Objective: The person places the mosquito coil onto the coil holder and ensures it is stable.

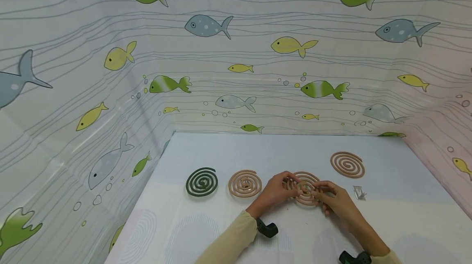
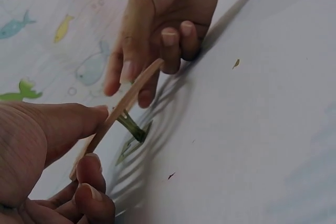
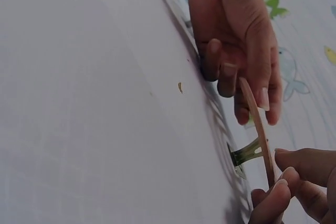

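Observation:
Both hands are at a brown mosquito coil [image 1: 307,203], which sits edge-on to both wrist views, raised above the table. My left hand [image 1: 277,190] pinches its left rim between thumb and curled fingers. On the opposite rim, my right hand [image 1: 337,203] pinches it with the thumb above and fingers beneath. Under the coil's middle stands a small metal coil stand [image 2: 134,128], its foot on the table; the right wrist view shows the stand meeting the coil's underside. Whether its tip passes through the centre is hidden.
To the left lie a dark green coil [image 1: 202,182] and another brown coil [image 1: 245,183], each with a stand at its centre. Back right is a loose brown coil [image 1: 347,165], with a flat metal stand [image 1: 359,193] below it. A fish-printed sheet [image 1: 236,83] encloses the white table [image 1: 177,215].

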The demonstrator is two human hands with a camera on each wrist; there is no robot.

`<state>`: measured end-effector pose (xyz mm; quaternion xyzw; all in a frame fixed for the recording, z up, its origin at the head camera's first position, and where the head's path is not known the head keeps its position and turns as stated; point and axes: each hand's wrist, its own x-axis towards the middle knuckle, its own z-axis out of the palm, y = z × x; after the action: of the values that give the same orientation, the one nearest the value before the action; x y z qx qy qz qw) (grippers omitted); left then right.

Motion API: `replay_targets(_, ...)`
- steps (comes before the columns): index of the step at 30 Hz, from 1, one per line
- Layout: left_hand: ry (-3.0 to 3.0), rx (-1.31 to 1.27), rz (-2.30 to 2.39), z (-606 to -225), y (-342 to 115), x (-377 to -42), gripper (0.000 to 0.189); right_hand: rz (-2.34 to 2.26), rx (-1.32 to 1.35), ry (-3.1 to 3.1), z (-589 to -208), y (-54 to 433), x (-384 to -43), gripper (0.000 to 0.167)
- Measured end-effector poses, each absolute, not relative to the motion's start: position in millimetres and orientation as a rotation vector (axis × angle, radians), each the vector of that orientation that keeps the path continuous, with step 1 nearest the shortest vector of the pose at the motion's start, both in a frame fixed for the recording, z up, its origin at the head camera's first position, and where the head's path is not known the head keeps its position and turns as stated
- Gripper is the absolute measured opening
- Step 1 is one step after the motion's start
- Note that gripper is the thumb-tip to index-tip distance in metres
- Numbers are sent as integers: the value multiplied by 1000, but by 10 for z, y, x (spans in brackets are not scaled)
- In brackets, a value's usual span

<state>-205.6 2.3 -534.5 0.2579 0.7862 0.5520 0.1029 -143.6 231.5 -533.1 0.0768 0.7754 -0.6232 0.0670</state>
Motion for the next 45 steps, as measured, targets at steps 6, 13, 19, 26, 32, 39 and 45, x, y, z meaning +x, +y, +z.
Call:
replay_targets(6, 2429, 762, 1571, -5337, 0, -2085, 32, -1865, 240, 2377, -5315, 2348, -1415, 55)
replay_targets(13, 2429, 772, 1570, -5270, -21, -2076, 32, -1858, 246, 2411, -5327, 2406, -1398, 53)
replay_targets(19, 2439, 762, 1557, -5255, -24, -2075, 33, -1867, 237, 2419, -5333, 2464, -1387, 54)
replay_targets(26, 2460, 756, 1579, -5229, -15, -2096, 34, -1847, 241, 2439, -5266, 2522, -1356, 52)
replay_targets(32, 2339, 774, 1657, -5085, 51, -2118, 31, -1905, 220, 2425, -5214, 2561, -1338, 50)
replay_targets(39, 2239, 851, 1692, -4938, 165, -2103, 29, -1924, 215, 2428, -5182, 2615, -1313, 48)
replay_targets(45, 2235, 893, 1678, -4878, 280, -2084, 28, -1930, 239, 2456, -5147, 2662, -1302, 49)
